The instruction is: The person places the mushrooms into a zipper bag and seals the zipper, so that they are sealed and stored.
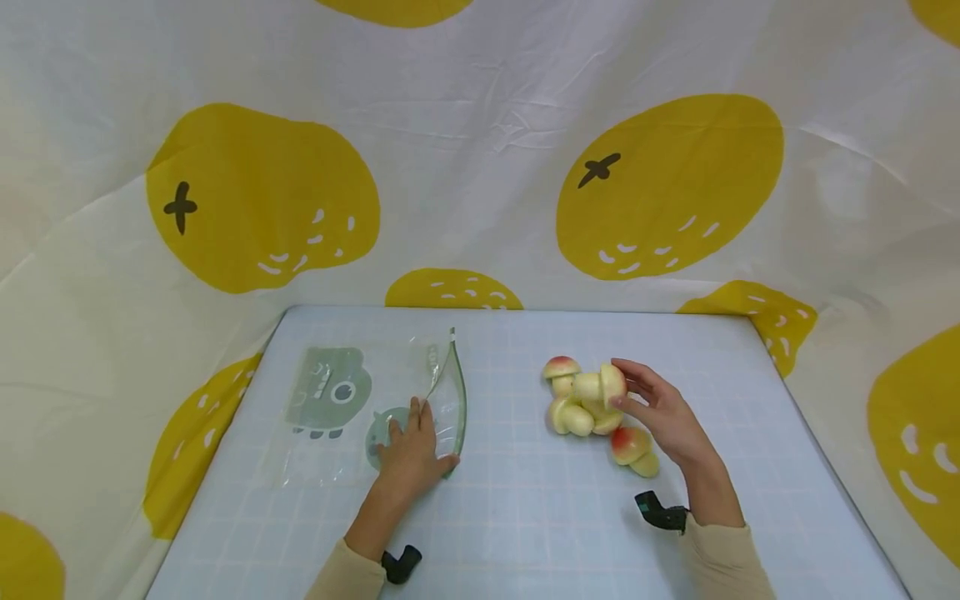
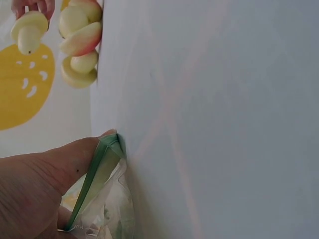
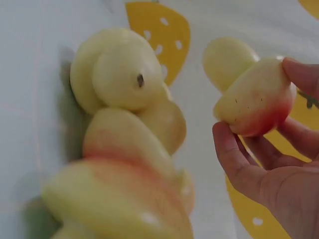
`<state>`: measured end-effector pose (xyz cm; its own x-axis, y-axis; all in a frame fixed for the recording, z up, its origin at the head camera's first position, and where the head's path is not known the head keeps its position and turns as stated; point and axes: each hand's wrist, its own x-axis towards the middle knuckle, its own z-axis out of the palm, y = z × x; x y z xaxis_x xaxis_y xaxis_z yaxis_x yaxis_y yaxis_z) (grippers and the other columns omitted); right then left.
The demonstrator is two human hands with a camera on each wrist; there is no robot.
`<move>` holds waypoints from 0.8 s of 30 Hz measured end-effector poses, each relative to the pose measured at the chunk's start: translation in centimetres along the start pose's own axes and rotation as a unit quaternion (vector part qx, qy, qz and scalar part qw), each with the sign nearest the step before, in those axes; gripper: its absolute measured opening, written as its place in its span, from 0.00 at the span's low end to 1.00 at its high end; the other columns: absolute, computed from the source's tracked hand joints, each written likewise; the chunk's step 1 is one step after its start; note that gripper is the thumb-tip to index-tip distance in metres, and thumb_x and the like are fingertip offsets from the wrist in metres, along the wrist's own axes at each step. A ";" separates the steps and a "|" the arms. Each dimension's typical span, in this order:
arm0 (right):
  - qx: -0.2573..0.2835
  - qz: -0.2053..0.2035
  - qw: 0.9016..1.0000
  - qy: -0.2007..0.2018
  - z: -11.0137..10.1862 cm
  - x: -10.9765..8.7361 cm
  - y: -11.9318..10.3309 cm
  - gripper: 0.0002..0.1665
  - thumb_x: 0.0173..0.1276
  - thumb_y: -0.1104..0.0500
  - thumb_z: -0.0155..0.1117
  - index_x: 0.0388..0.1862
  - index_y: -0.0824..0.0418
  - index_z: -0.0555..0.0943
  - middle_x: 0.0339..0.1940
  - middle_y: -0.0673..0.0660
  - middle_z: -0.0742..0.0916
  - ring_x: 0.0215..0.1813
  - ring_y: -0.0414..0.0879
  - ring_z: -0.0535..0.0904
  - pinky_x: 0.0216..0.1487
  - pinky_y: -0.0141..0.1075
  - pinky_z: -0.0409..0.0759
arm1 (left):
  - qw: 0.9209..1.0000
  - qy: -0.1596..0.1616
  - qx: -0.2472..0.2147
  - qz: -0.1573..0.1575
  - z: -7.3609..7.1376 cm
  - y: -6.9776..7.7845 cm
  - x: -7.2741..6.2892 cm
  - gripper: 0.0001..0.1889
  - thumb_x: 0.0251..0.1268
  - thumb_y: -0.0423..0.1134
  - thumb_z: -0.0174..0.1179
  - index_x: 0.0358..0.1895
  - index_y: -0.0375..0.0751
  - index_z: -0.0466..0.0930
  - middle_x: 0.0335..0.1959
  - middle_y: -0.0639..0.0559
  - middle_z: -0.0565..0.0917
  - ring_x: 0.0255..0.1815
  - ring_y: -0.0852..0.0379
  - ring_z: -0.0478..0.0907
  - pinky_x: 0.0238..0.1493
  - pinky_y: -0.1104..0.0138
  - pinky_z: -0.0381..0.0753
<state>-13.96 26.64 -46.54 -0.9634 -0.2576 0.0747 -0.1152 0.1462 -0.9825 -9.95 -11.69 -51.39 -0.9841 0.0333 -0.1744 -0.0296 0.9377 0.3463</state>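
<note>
- Here's the right hand (image 1: 663, 417), well to the right of the clear bag (image 1: 382, 379), thumb and fingertips pinching one toy mushroom (image 1: 600, 386) by its cap, held up off the surface (image 1: 517, 517)
- Look at that long axis: the stem points left, toward the bag, the cap on the side away from it
- And the left hand (image 1: 411, 454), fingers spread over the bag, thumb at the near end of its green strip (image 1: 463, 392)
- That mouth stands parted, facing right, toward the pinched mushroom
- A cluster of mushrooms (image 1: 577, 419) sits right of the bag too, under the pinched one
- The key line, I'd judge: mushroom to mouth, leftward, the left hand nearer the mouth, the right nearer the cluster
</note>
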 end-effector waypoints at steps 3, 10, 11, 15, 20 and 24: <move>0.017 0.004 1.000 -0.012 1.8 0.6 -0.5 0.34 0.71 0.64 0.66 0.73 0.65 0.67 0.68 0.60 0.75 0.65 0.47 0.71 0.55 0.30 0.77 | 1.000 0.002 -0.002 0.002 0.1 -0.2 0.0 0.56 0.55 0.55 0.74 0.76 0.25 0.52 0.78 0.30 0.51 0.69 0.17 0.53 0.51 0.21 0.58; 0.044 -0.009 0.999 -0.025 5.9 2.4 -1.0 0.34 0.69 0.65 0.68 0.72 0.64 0.69 0.69 0.62 0.74 0.65 0.52 0.71 0.54 0.31 0.77 | 1.000 0.003 -0.010 0.001 0.3 -0.3 0.2 0.55 0.55 0.56 0.74 0.76 0.26 0.52 0.78 0.31 0.51 0.70 0.17 0.52 0.52 0.21 0.57; 0.046 -0.010 0.999 -0.024 6.4 2.7 -0.9 0.34 0.68 0.65 0.69 0.72 0.64 0.69 0.69 0.63 0.75 0.65 0.52 0.71 0.53 0.31 0.77 | 1.000 0.002 -0.010 -0.001 0.3 -0.3 0.2 0.56 0.55 0.56 0.74 0.76 0.26 0.52 0.78 0.31 0.51 0.70 0.17 0.51 0.53 0.22 0.57; 0.053 -0.003 0.998 -0.026 8.4 3.5 -0.7 0.35 0.68 0.65 0.69 0.72 0.64 0.69 0.68 0.62 0.75 0.66 0.53 0.70 0.52 0.30 0.78 | 1.000 -0.002 -0.013 -0.010 0.2 -0.2 0.4 0.56 0.55 0.56 0.74 0.76 0.27 0.52 0.79 0.32 0.50 0.71 0.18 0.51 0.54 0.22 0.56; 0.052 -0.005 0.998 -0.028 10.4 4.6 -0.2 0.34 0.67 0.65 0.70 0.71 0.64 0.70 0.67 0.61 0.73 0.67 0.56 0.71 0.54 0.30 0.77 | 1.000 -0.005 -0.012 -0.017 0.3 -0.2 0.4 0.56 0.55 0.57 0.74 0.77 0.28 0.52 0.79 0.32 0.49 0.72 0.18 0.50 0.54 0.22 0.56; 0.042 -0.001 0.999 -0.026 11.4 5.3 0.5 0.35 0.66 0.64 0.71 0.71 0.64 0.70 0.67 0.60 0.76 0.66 0.56 0.72 0.53 0.30 0.76 | 1.000 -0.004 -0.009 -0.016 0.3 -0.2 0.4 0.56 0.55 0.57 0.74 0.77 0.28 0.52 0.79 0.33 0.50 0.71 0.18 0.50 0.54 0.22 0.57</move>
<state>-16.40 14.41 -48.60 -0.9490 -0.3074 0.0693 -0.0939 0.0659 -0.9934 -10.25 -11.80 -51.81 -0.9812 0.0063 -0.1928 -0.0641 0.9322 0.3562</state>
